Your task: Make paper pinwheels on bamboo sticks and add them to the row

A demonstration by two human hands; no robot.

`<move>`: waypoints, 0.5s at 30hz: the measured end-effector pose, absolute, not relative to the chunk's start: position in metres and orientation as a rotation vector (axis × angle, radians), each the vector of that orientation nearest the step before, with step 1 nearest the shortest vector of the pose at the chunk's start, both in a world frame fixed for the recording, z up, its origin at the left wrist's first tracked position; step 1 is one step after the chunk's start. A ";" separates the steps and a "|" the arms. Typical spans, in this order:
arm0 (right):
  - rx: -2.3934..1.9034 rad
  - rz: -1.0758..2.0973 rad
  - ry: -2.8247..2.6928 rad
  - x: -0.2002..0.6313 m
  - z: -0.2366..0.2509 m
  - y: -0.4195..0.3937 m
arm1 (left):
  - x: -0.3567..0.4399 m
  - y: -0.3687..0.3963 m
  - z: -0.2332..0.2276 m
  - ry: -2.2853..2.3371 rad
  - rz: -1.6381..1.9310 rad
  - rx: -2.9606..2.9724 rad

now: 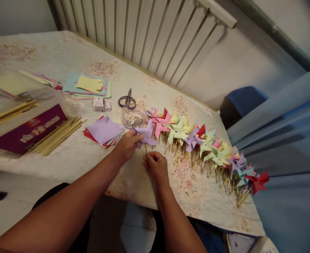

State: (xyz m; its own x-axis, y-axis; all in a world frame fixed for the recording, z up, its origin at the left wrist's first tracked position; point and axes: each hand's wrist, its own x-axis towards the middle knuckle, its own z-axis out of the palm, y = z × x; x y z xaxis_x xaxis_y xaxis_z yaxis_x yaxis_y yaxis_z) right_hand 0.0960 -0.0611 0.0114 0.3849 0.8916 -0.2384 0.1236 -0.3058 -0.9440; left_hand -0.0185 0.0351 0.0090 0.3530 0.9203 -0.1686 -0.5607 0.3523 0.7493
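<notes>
My left hand (127,146) pinches the folded purple paper head of a pinwheel (147,133) above the table's front edge. Just below it, my right hand (157,166) grips that pinwheel's thin wooden stick (145,149). To the right a long row of finished pinwheels (207,146) in pink, yellow, green, purple and red lies across the floral tablecloth (186,182), ending at a red one (259,182). A fanned stack of cut paper squares (104,131), purple on top, lies just left of my left hand.
A bundle of wooden sticks (57,135) lies beside a purple box (28,131). Scissors (127,100), a small clear bag of pins (132,118), small white boxes (101,104) and more coloured paper (88,86) lie further back. A radiator (155,35) runs behind the table.
</notes>
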 end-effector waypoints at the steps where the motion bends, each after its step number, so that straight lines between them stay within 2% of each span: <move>1: -1.708 1.013 -0.904 0.096 0.011 -0.061 | -0.020 0.035 0.009 0.662 1.041 0.658; 15: -1.630 1.014 -0.820 0.104 0.015 -0.059 | -0.028 0.034 0.007 0.773 0.970 0.636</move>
